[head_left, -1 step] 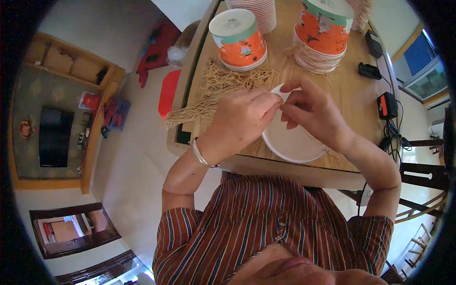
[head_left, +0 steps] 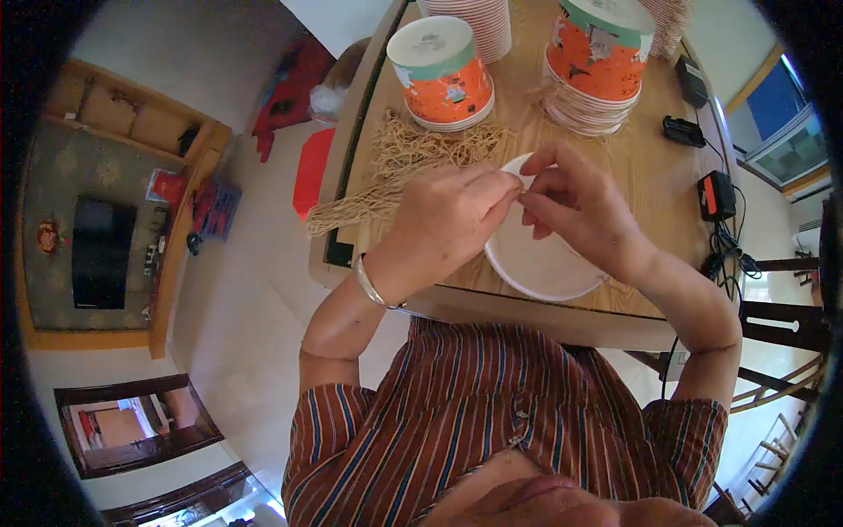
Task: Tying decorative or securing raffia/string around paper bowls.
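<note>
A white round paper tub (head_left: 549, 263) sits at the table's front edge, its pale inside facing up. Over its far rim my two hands meet, fingertips nearly touching. My left hand (head_left: 452, 215), with a silver bangle at the wrist, is closed in a pinch. My right hand (head_left: 575, 198) also pinches, thumb against the bent fingers. A tiny tan bit shows between the fingertips, too small to name. Loose beige cords (head_left: 421, 154) lie in a tangled heap beyond and left of my left hand.
An orange and green paper tub (head_left: 443, 79) stands upside down behind the cords. Farther right, another printed tub (head_left: 601, 53) tops a stack with cords around it. More stacked tubs (head_left: 479, 26) stand behind. Black adapters (head_left: 716, 195) and cables lie along the right edge of the wooden table (head_left: 650, 176).
The white tub's far rim, which showed as a pointed sliver between my hands, now shows as a rounded edge. Both hands stay almost in place.
</note>
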{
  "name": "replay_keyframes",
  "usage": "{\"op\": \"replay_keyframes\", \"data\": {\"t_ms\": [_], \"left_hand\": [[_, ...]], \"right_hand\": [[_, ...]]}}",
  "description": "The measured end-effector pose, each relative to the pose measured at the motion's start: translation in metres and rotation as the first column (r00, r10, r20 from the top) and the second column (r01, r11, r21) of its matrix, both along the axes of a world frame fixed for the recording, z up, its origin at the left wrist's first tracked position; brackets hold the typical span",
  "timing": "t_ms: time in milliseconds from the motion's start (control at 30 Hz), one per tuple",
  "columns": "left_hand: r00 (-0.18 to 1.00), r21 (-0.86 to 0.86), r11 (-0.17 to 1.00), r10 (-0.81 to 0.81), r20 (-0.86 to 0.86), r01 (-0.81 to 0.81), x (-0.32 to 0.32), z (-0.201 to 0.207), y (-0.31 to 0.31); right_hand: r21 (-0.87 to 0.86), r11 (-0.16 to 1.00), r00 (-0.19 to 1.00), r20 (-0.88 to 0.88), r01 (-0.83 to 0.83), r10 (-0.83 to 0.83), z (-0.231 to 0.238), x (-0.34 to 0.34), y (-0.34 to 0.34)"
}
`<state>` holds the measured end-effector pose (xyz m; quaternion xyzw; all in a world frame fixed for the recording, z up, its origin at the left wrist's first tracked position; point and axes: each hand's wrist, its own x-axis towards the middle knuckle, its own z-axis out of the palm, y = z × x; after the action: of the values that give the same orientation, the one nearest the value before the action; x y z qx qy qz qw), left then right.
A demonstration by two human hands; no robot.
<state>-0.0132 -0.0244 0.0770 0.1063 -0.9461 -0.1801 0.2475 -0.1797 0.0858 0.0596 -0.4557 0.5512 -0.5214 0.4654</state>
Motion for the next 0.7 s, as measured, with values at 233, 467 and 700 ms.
{"op": "replay_keyframes", "data": {"t_ms": [233, 467, 700], "left_hand": [[0.994, 0.115, 0.993, -0.013, -0.109, 0.026, 0.005, -0.012, -0.015], [0.980, 0.534, 0.843, 0.155, -0.126, -0.064, 0.005, -0.004, -0.009], [1.000, 0.434, 0.901, 0.023, -0.008, -0.017, -0.005, 0.001, 0.010]], "right_hand": [[-0.050, 0.997, 0.982, -0.179, 0.052, -0.060, 0.002, 0.001, 0.005], [-0.004, 0.999, 0.998, 0.056, 0.032, -0.031, 0.003, 0.002, 0.008], [-0.024, 0.999, 0.997, 0.071, 0.027, -0.025, 0.003, 0.007, 0.009]]}}
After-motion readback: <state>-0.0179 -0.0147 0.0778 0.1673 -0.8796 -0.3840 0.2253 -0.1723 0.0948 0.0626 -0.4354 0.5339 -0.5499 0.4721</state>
